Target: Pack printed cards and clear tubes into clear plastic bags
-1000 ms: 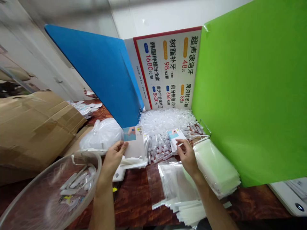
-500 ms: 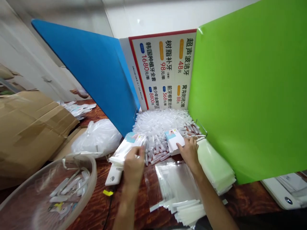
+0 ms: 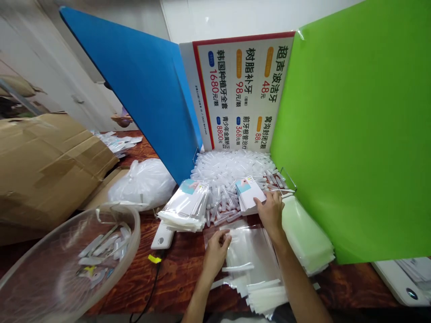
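My left hand (image 3: 217, 251) is at the upper left of a pile of clear plastic bags (image 3: 259, 251), its fingers curled and pinched at the edge of one bag. My right hand (image 3: 272, 213) grips the right side of a small stack of printed cards (image 3: 249, 193), thumb on top. Left of these lies a pile of filled clear bags (image 3: 186, 202) with cards inside. Behind the cards is a heap of small translucent white plastic pieces (image 3: 232, 168); their exact kind is unclear.
A blue panel (image 3: 134, 94), a printed price board (image 3: 242, 89) and a green panel (image 3: 353, 134) stand around the heap. Left are a clear plastic tub (image 3: 134, 233), a cardboard box (image 3: 50, 166) and a white bag (image 3: 144, 184). Pale green sheets (image 3: 306, 233) lie right.
My left hand has left the filled bags and moved right and toward me, to the clear bags. One bag's white strip has shifted. My right hand stays at the cards.
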{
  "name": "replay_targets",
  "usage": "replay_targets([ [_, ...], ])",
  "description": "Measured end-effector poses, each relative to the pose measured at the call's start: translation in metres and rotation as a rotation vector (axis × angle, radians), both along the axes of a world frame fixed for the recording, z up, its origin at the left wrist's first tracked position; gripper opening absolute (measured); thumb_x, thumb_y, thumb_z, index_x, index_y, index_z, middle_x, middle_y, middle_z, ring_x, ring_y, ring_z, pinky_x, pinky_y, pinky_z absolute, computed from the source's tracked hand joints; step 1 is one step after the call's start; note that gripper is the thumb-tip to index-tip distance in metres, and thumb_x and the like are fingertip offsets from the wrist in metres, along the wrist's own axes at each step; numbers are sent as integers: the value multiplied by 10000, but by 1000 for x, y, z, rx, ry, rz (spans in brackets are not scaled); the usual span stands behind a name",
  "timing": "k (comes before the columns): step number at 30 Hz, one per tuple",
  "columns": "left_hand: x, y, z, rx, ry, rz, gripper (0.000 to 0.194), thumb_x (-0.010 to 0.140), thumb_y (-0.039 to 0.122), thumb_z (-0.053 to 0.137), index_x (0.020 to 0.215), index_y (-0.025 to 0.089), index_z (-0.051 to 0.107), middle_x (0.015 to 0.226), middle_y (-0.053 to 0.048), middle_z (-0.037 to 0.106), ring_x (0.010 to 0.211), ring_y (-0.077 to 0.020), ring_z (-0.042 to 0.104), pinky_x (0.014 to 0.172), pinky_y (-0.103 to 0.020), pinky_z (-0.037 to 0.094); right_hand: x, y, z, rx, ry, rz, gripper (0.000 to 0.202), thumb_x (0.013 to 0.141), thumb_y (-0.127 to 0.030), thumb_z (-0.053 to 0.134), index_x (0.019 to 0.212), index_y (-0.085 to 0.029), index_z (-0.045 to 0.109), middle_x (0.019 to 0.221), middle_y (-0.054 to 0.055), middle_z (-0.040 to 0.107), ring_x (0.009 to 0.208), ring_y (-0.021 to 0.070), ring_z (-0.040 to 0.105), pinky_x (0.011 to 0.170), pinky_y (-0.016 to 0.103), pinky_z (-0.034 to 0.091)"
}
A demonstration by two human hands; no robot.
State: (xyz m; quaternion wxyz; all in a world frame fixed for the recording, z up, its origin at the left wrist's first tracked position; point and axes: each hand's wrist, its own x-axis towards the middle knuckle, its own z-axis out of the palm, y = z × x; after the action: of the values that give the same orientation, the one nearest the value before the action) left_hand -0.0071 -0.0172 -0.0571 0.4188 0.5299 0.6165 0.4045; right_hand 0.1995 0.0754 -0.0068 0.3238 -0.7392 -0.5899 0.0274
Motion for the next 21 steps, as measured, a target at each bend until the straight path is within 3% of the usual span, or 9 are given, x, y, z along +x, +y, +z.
replay_targets([
  [3, -6, 1, 14, 10, -33, -24, 358, 807, 506, 636, 784, 174, 769, 802, -67, 690, 805, -226, 630, 766, -331, 478, -1, 0, 0, 110, 108, 24, 348, 860, -339, 613, 1104, -100, 676, 1078, 201, 670, 1048, 343, 576, 885, 448, 433],
  [8, -8, 0, 34, 3, -178, 30, 334, 768, 510, 728, 751, 181, 779, 807, -45, 654, 837, -206, 599, 807, -307, 453, 1, -1, 4, 137, 450, 3, 342, 818, -405, 616, 1048, -158, 668, 901, 128, 741, 773, 276, 654, 716, 369, 481],
  [11, -6, 0, 38, -20, -247, 56, 321, 746, 498, 760, 721, 178, 770, 788, -36, 639, 833, -200, 574, 818, -303, 438, 4, -1, 4, 99, 577, -9, 347, 790, -443, 636, 1019, -182, 634, 788, 80, 735, 671, 252, 656, 644, 337, 480],
  [15, -5, 0, 38, -39, -290, 95, 328, 728, 501, 777, 729, 173, 769, 769, -29, 638, 827, -197, 555, 808, -299, 430, 8, 0, 3, 73, 588, -11, 352, 812, -459, 605, 1028, -182, 598, 667, 36, 684, 589, 241, 630, 585, 324, 460],
  [21, -5, 3, 45, -31, -471, 196, 338, 650, 483, 846, 648, 161, 741, 684, 1, 617, 718, -152, 542, 712, -264, 437, 3, -4, 11, 203, 431, -31, 278, 840, -404, 578, 989, -172, 614, 1059, 164, 671, 828, 255, 644, 706, 359, 496],
])
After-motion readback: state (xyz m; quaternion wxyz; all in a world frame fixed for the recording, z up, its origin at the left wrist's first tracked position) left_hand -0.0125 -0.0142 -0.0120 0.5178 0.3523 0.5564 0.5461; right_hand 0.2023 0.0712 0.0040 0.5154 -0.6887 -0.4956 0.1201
